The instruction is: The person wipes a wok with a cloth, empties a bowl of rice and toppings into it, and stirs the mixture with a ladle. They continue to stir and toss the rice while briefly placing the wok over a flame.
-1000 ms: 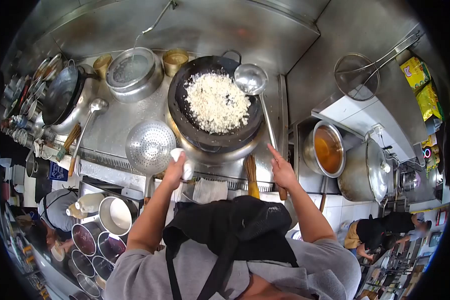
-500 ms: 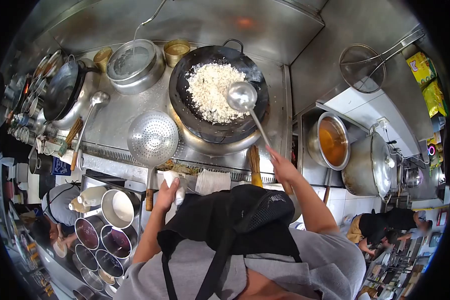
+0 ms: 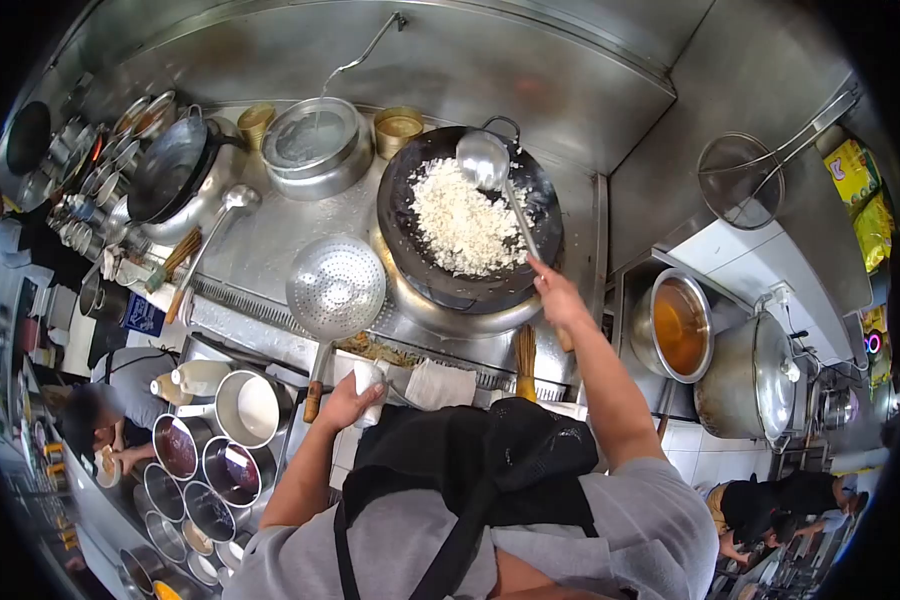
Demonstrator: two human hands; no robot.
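My right hand (image 3: 561, 300) is closed around the handle of a long metal ladle (image 3: 483, 161). The ladle's bowl rests over the far part of the black wok (image 3: 402, 247), above the edge of a mound of white rice (image 3: 460, 225). At the stove's front edge, my left hand (image 3: 340, 403) grips a bunched white cloth (image 3: 371, 384). Just left of that hand lies a perforated skimmer (image 3: 336, 285), its wooden handle pointing toward me. A folded white cloth (image 3: 441, 386) lies on the front edge to the right of my left hand.
A bamboo brush (image 3: 525, 362) stands by the wok's near side. Behind are a lidded-looking pot (image 3: 319, 170) under a tap and a brass-coloured tin (image 3: 398, 130). To the right sits a bowl of amber liquid (image 3: 678, 325). Several sauce pots (image 3: 242, 408) stand lower left; co-workers are at both sides.
My right hand has pushed the ladle away from me, from the rice's right side to the wok's far side. The camera view has shifted; my left hand still holds the cloth.
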